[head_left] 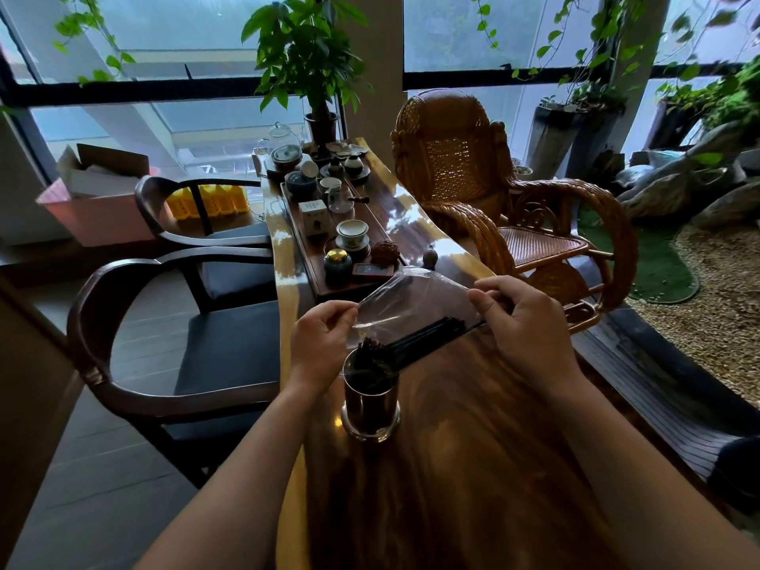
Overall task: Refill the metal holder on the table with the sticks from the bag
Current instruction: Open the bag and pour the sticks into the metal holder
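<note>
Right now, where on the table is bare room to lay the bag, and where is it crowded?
Bare wood lies on the table nearer than the metal holder, and in a strip between the tea tray and the wicker chair. The tray is crowded with cups and jars.

Both hands pinch a clear bag (415, 306), left hand (325, 343) at nine o'clock, right hand (522, 322) at three; dark sticks (423, 335) slant into the metal holder (371, 399) at six

lower ends of sticks (427, 333) hidden in metal holder (371, 405), right forearm (617, 466) cut by bottom edge
</note>
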`<state>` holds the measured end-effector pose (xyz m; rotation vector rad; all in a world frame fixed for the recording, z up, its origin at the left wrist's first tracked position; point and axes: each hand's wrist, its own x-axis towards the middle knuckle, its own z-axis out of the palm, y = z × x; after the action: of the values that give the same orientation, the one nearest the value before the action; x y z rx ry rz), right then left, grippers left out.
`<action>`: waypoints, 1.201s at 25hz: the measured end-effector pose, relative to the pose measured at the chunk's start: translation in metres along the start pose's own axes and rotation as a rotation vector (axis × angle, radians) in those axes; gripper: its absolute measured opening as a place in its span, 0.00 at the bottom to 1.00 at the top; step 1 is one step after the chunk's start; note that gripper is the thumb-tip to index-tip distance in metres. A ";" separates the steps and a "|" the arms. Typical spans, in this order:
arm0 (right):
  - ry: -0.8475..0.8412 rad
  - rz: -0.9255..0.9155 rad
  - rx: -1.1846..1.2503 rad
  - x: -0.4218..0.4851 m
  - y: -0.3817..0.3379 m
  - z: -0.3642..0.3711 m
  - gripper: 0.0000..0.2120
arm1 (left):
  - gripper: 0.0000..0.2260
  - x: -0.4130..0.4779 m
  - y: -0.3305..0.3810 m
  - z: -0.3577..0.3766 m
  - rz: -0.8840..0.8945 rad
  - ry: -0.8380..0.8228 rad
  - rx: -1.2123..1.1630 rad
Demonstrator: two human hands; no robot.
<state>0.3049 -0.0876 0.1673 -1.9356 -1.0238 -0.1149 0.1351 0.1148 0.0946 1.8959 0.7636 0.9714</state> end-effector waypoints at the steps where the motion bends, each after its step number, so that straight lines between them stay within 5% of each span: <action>1: -0.013 0.023 0.026 0.000 -0.001 0.000 0.18 | 0.06 0.000 -0.001 -0.001 -0.021 0.000 -0.017; 6: -0.030 0.266 0.590 -0.012 0.009 0.003 0.30 | 0.05 0.000 -0.006 -0.005 -0.102 0.028 -0.078; 10: -0.111 0.517 0.713 -0.019 0.014 0.030 0.21 | 0.05 0.001 -0.006 -0.004 -0.131 0.020 -0.102; 15: -0.154 0.440 0.621 -0.010 0.014 0.047 0.05 | 0.05 0.002 -0.004 -0.006 -0.132 0.011 -0.126; 22: -0.071 0.263 0.608 -0.005 -0.002 0.044 0.07 | 0.06 0.006 -0.002 -0.009 -0.104 0.028 -0.146; 30: -0.030 0.264 0.682 -0.003 -0.012 0.046 0.10 | 0.06 0.006 -0.008 -0.010 -0.148 0.047 -0.199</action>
<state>0.2810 -0.0519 0.1480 -1.4214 -0.6911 0.3696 0.1286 0.1268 0.0928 1.6268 0.7922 0.9640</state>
